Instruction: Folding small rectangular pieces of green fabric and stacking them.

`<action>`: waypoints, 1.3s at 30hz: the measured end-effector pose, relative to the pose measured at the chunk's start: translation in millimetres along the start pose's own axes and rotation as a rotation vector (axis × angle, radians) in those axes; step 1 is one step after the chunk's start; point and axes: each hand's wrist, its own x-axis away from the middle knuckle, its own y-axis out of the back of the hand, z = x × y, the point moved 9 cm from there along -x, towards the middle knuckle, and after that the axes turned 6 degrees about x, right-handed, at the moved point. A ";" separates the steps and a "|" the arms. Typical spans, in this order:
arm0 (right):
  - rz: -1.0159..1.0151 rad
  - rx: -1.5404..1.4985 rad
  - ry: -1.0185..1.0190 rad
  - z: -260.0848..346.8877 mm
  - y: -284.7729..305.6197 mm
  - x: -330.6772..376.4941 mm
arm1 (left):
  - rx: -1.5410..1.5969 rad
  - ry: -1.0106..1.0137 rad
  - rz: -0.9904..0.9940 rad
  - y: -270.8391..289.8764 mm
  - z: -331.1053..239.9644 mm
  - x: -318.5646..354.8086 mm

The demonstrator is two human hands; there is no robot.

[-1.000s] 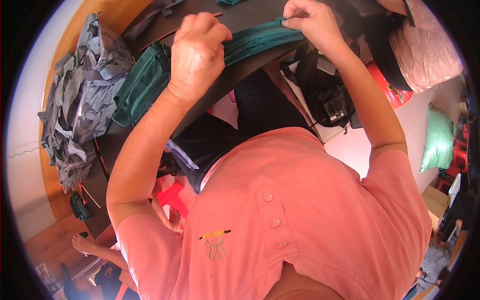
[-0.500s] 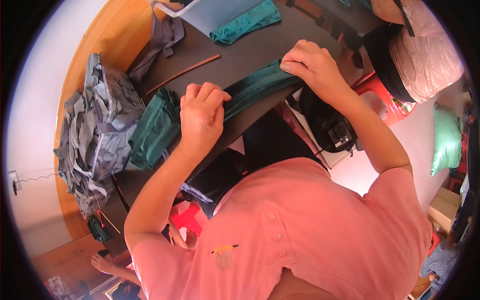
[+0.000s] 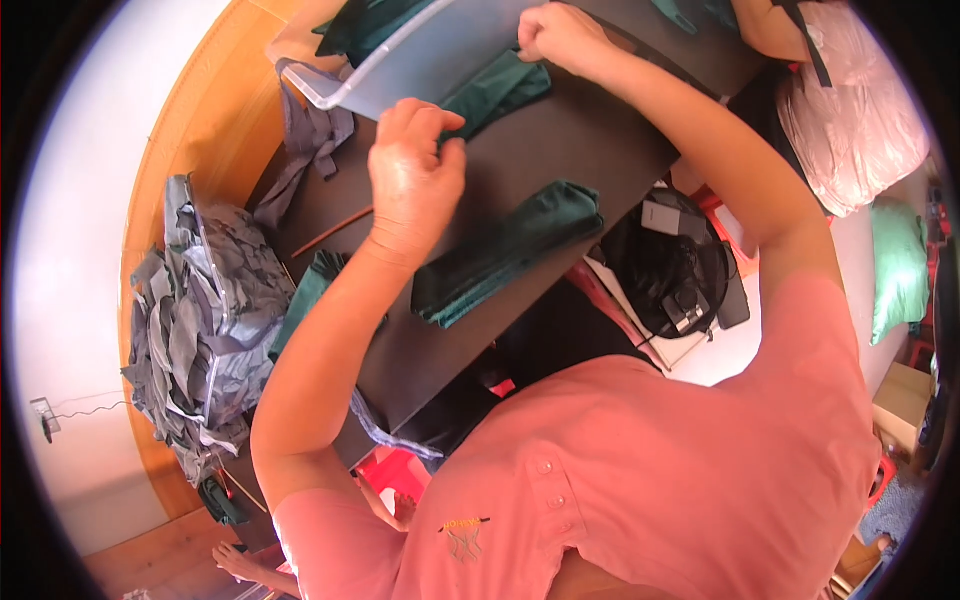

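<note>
A folded dark green velvety cloth (image 3: 503, 92) lies along the near side of a translucent plastic bin (image 3: 400, 75). My left hand (image 3: 415, 175) is at its left end, with thumb and fingers closing around the edge. My right hand (image 3: 565, 38) is bent over its far right end, fingers curled in; the fingertips are partly hidden. Closer to me, a second folded green cloth (image 3: 505, 255) lies by the table's front edge, touched by neither hand. Behind my left forearm, another green bundle (image 3: 305, 300) is partly covered.
Grey fabric strips (image 3: 185, 360) overflow a container at the left. A thin brown stick (image 3: 335, 230) and a grey strap (image 3: 315, 130) rest on the dark table (image 3: 590, 150). A black bag (image 3: 665, 260) sits below the right edge. Another person (image 3: 850, 110) is at the far right.
Both hands have let go of the near green cloth, which now lies folded on the table. They have moved farther away, to the folded cloth beside the bin.
</note>
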 end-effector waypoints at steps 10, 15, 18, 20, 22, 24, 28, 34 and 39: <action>-0.188 -0.184 0.078 -15.0 -14.3 17.7 | -0.046 0.077 0.097 -51.1 33.6 -12.7; -0.270 -0.277 0.308 16.7 17.0 47.7 | -0.038 0.069 -0.061 -22.1 28.4 -14.5; -0.168 -0.505 0.433 52.8 37.5 58.8 | 0.061 0.032 -0.162 -12.9 9.9 -28.5; -0.033 -0.679 0.441 72.3 39.9 60.4 | 0.173 0.094 -0.132 -20.6 25.0 -33.2; 0.058 -0.737 0.361 78.8 43.0 59.5 | 0.559 0.428 -0.043 -34.7 48.7 -29.9; 0.081 -0.736 0.317 73.1 38.6 54.5 | 0.711 0.519 -0.103 -30.4 52.6 -27.0; -0.079 -0.240 0.137 31.1 18.4 20.5 | 0.694 0.503 -0.026 -29.5 53.2 -17.8; -0.187 0.279 0.253 47.5 1.5 24.9 | 0.802 0.504 -0.008 -42.2 52.4 -11.3; 0.032 0.120 0.180 32.4 -3.3 19.6 | 0.725 0.558 0.065 -42.5 51.0 -10.0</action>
